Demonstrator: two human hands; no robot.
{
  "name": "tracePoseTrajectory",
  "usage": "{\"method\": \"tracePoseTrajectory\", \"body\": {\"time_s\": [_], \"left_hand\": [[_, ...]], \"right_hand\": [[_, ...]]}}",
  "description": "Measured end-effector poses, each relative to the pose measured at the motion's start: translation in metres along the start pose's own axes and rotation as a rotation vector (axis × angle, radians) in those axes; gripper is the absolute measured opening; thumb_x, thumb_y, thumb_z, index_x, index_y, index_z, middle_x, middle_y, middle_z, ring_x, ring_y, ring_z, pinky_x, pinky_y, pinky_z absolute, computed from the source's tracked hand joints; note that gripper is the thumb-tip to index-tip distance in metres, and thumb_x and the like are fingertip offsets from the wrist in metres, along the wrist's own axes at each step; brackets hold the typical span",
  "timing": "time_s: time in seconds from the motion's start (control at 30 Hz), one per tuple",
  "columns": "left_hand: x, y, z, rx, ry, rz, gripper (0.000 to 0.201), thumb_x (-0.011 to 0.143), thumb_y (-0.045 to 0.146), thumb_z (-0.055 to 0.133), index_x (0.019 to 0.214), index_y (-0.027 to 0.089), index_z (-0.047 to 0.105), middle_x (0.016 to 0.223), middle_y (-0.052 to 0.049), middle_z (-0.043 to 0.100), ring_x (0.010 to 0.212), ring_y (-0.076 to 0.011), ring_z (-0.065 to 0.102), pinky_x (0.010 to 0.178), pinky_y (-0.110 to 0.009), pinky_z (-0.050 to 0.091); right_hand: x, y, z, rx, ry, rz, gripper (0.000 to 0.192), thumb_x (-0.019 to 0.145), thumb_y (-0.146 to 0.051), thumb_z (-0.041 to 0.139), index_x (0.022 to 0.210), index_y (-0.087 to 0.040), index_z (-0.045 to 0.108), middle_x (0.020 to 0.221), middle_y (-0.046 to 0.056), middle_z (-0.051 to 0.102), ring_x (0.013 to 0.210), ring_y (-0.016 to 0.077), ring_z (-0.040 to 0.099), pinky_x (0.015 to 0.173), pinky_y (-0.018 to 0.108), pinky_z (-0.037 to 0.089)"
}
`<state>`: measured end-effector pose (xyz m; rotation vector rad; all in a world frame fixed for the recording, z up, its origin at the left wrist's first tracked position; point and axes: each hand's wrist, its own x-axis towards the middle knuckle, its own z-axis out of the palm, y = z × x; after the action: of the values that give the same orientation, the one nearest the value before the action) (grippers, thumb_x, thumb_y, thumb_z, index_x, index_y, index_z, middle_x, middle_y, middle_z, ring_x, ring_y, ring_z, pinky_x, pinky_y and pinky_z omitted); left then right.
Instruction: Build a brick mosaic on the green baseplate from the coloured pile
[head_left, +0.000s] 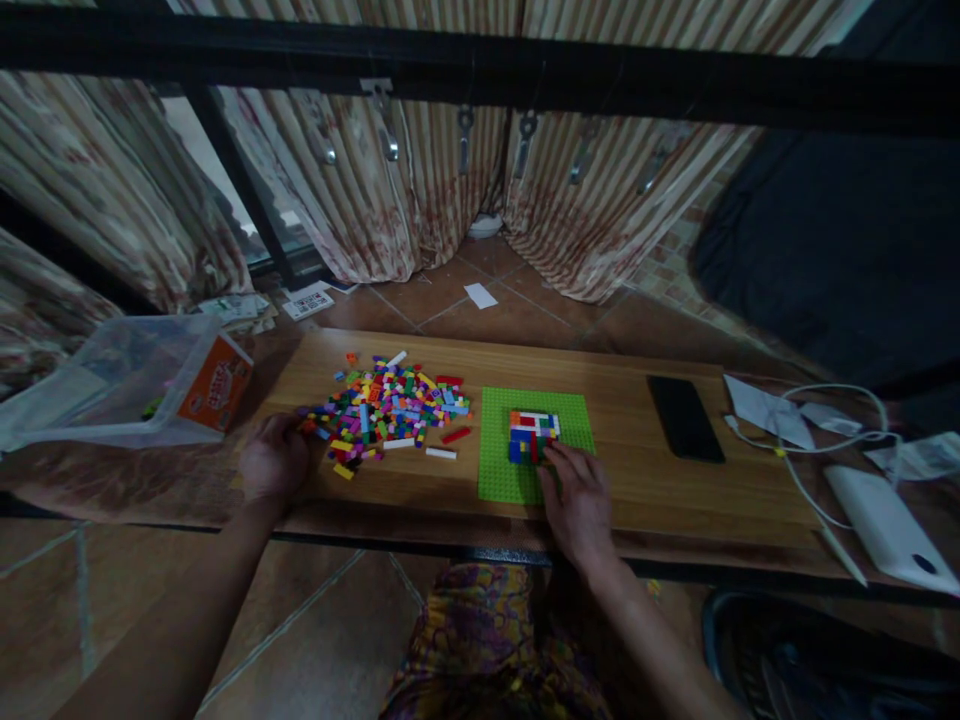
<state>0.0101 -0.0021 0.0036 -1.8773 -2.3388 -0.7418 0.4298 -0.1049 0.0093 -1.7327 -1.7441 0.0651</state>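
Observation:
A low structure of toy building bricks [525, 436], in blue, white, red and yellow, stands on a green studded baseplate [499, 480]. My right hand [581, 495] is at its lower right corner, with thumb and fingers closed against its edge; the fingertips are partly hidden. A heap of loose toy bricks [397, 405] in many colours lies left of the baseplate. At the heap's left edge my left hand [274, 458] has its fingers curled together among the outermost bricks. What those fingers hold, if anything, is too small to make out.
A clear plastic box [142, 390] with an orange label stands left of the wooden board [630, 480]. On the right are a black phone [685, 418], a white power bank [889, 525], a white cable [832, 388] and papers. Beyond the table hang striped curtains [435, 200].

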Motion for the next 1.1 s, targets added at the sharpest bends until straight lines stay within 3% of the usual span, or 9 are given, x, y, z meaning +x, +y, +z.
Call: {"method": "tracePoseTrajectory", "body": {"time_s": [0.33,0.53,0.7,0.9,1.1], "left_hand": [[-0.002,0.003,0.0,-0.035,0.026,-0.01,0.031,0.082,0.02,0.043,0.096,0.015,0.071,0.099,-0.01,0.071,0.096,-0.0243,0.064,0.086,-0.034,0.049],[-0.003,0.003,0.0,-0.042,0.03,0.009,0.033,0.08,0.017,0.042,0.096,0.016,0.071,0.099,-0.011,0.071,0.098,-0.0248,0.064,0.087,-0.035,0.049],[-0.003,0.004,-0.001,-0.061,0.024,0.008,0.032,0.079,0.014,0.043,0.096,0.016,0.07,0.098,-0.01,0.071,0.097,-0.024,0.064,0.086,-0.035,0.049],[-0.003,0.004,0.0,-0.079,0.048,-0.005,0.031,0.079,0.015,0.043,0.094,0.016,0.071,0.097,-0.01,0.071,0.095,-0.0232,0.064,0.084,-0.034,0.05],[-0.002,0.002,-0.001,-0.077,0.052,0.006,0.031,0.08,0.017,0.043,0.095,0.016,0.071,0.099,-0.009,0.072,0.092,-0.0226,0.065,0.084,-0.034,0.051]], "right_hand": [[-0.016,0.009,0.007,-0.134,-0.069,-0.045,0.04,0.096,-0.034,0.045,0.13,-0.022,0.06,0.136,0.009,0.06,0.113,0.03,0.053,0.096,0.048,0.039],[-0.009,0.006,0.004,-0.141,-0.001,-0.058,0.034,0.095,-0.034,0.048,0.12,-0.021,0.067,0.123,0.01,0.067,0.111,0.0304,0.053,0.097,0.048,0.039],[-0.006,-0.022,0.013,-0.033,0.033,-0.112,0.026,0.094,-0.028,0.05,0.111,-0.023,0.069,0.114,0.009,0.069,0.107,0.0268,0.056,0.096,0.045,0.041],[0.018,-0.065,0.05,0.099,-0.055,-0.222,0.031,0.098,-0.022,0.041,0.113,-0.019,0.067,0.113,0.01,0.066,0.105,0.0234,0.057,0.095,0.04,0.046],[0.051,-0.082,0.079,-0.031,-0.258,-0.195,0.031,0.092,-0.01,0.043,0.107,-0.019,0.069,0.108,0.01,0.066,0.098,0.0229,0.056,0.089,0.035,0.045]]}}
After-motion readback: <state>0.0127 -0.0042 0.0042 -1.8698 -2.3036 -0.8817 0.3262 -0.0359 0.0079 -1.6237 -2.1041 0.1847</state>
